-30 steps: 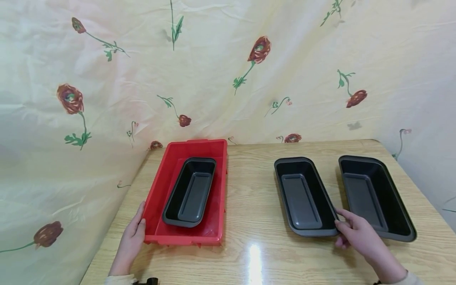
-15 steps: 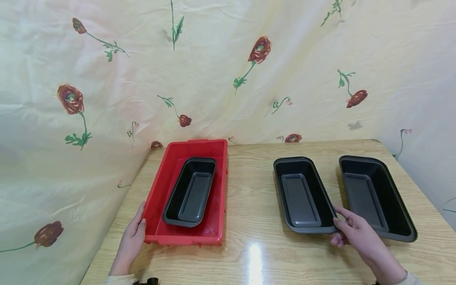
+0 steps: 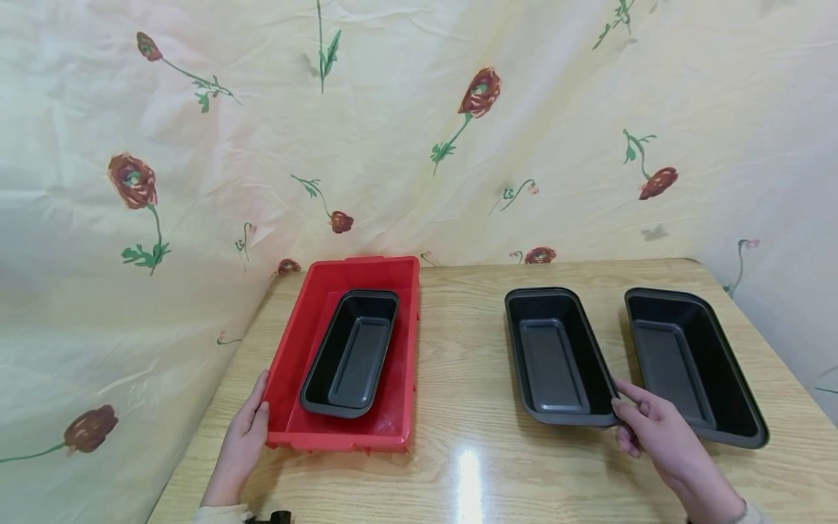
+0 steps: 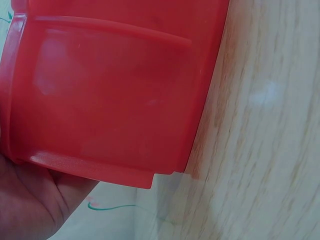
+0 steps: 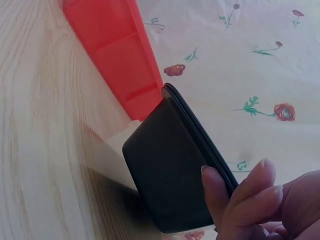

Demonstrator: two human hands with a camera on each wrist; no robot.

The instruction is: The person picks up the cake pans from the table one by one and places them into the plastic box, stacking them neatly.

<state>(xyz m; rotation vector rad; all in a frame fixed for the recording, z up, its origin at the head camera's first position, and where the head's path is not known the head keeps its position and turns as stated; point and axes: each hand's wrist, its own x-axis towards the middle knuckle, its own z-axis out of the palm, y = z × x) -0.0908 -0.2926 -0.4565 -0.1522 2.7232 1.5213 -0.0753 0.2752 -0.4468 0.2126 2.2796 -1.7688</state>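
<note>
In the head view, a red plastic tray [image 3: 386, 429] stands on the left of the table with a black loaf pan [image 3: 356, 364] lying inside it. My left hand [image 3: 238, 444] holds the tray's near left corner; the left wrist view shows the palm against the red rim [image 4: 90, 170]. A second black loaf pan [image 3: 550, 356] is right of the middle. My right hand [image 3: 661, 433] pinches its near right corner, thumb on the rim. In the right wrist view this pan [image 5: 165, 170] casts a dark shadow on the table and looks slightly raised at the near end.
A third black loaf pan [image 3: 674, 356] lies to the right, close beside my right hand. The wooden table [image 3: 458, 349] extends between the tray and the pans. A flower-patterned cloth [image 3: 393, 145] hangs along the back and sides.
The near end of the pinched loaf pan has risen a little and moved slightly away from me, with my right hand following. The left hand and the red tray stay put.
</note>
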